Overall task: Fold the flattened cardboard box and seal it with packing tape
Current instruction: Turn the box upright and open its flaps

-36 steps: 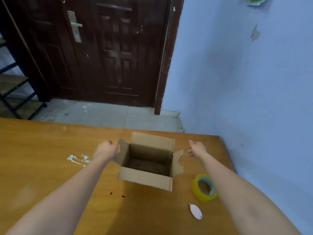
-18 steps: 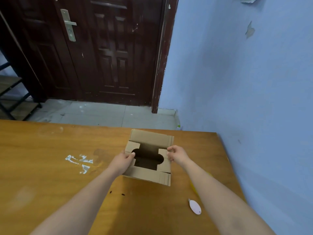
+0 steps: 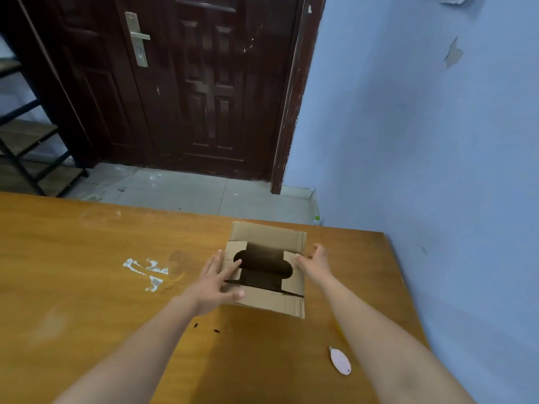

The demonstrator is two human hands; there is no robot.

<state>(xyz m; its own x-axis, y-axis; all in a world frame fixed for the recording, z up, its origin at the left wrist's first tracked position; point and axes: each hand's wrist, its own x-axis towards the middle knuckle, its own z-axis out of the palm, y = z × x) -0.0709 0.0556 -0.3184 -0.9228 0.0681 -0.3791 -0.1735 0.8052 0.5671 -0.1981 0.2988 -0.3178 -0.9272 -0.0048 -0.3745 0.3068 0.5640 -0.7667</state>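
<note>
Now both hands lie flat with fingers spread, left hand [image 3: 217, 279] and right hand [image 3: 313, 262] pressing the side flaps of the cardboard box [image 3: 267, 271] at frame centre, far flap just beyond them.

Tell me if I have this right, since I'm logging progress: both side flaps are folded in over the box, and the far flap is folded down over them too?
Not quite. In the head view the far flap still stands up, not folded down. The two side flaps of the box do lie folded in, with the left hand and right hand on them.

No legible text, label, brand, number or sign anywhere
</note>
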